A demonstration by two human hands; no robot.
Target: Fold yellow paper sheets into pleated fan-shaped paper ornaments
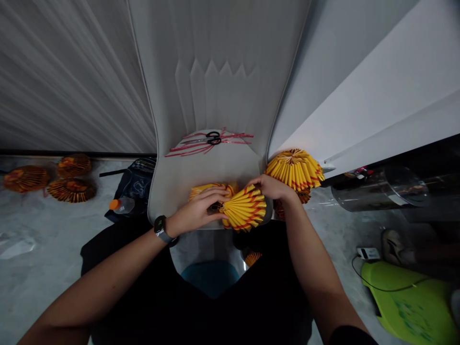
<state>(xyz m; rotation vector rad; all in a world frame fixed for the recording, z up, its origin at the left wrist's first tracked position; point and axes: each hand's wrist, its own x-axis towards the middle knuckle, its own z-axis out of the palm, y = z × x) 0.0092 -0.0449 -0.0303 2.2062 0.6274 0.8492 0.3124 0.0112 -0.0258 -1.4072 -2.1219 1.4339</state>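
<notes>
A yellow pleated paper fan (246,208) with red zigzag bands is held over the front of a grey chair seat (179,177). My left hand (201,208) pinches its gathered middle between thumb and fingers. At the upper right edge, my right hand (271,186) has its fingers closed on the same paper. More yellow folded paper (206,188) shows behind my left fingers. Farther back on the seat, scissors (213,138) with black handles lie across several thin red strips (187,151).
A yellow pleated paper piece (295,168) sits right of the chair. Several pleated rosettes (72,189) lie on the left floor, near a dark bag (134,184) and a bottle with an orange cap (122,205). At right are a clear bin (377,189) and a green stool (406,297).
</notes>
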